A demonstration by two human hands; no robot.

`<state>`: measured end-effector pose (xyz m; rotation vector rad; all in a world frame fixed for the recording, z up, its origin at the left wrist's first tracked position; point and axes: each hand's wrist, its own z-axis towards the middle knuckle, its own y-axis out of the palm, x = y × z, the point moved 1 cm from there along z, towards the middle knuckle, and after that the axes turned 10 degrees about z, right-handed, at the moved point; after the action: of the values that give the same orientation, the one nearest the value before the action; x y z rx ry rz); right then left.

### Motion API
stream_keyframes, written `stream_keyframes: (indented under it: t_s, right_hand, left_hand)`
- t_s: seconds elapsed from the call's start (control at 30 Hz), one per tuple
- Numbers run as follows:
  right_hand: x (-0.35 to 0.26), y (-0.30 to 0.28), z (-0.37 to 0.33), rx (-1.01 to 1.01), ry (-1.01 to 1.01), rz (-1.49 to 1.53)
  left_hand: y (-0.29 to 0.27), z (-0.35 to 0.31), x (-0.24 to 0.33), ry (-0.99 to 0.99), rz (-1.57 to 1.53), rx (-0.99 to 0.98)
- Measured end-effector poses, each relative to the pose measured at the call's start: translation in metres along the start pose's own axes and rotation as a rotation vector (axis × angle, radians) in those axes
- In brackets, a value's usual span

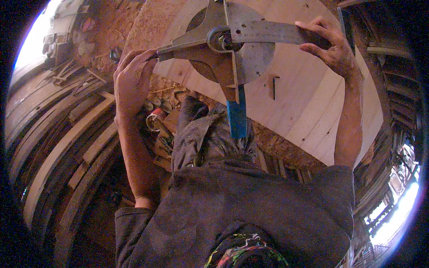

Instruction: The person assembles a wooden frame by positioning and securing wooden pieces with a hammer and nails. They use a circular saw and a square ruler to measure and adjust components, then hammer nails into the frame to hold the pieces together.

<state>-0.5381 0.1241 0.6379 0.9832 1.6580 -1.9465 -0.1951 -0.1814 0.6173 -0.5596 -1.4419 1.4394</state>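
Left hand pinches a metal frame at left; right hand clamps a flat blade (both arms reaching far)

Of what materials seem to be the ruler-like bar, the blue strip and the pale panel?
Ruler-like bar: probably metal; dull grey, spotted surface. Blue strip: painted metal or plastic; its solid colour leaves this open. Pale panel: apparently unfinished wood, showing knots and seams.
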Motion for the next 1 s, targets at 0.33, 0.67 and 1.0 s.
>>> stream_keyframes:
  t_s: [0.33,0.67,1.0]
  right_hand:
    - [-0.002,-0.003,0.001,-0.016,0.024,0.004]
    - [-0.004,-0.002,0.001,-0.012,0.023,-0.007]
    - [-0.004,-0.003,0.0,-0.008,-0.002,-0.025]
  left_hand:
    - [0.007,0.002,-0.005,0.046,-0.026,0.069]
    - [0.0,0.004,0.001,0.012,-0.089,0.018]
    - [0.009,0.008,-0.001,-0.008,-0.014,-0.058]
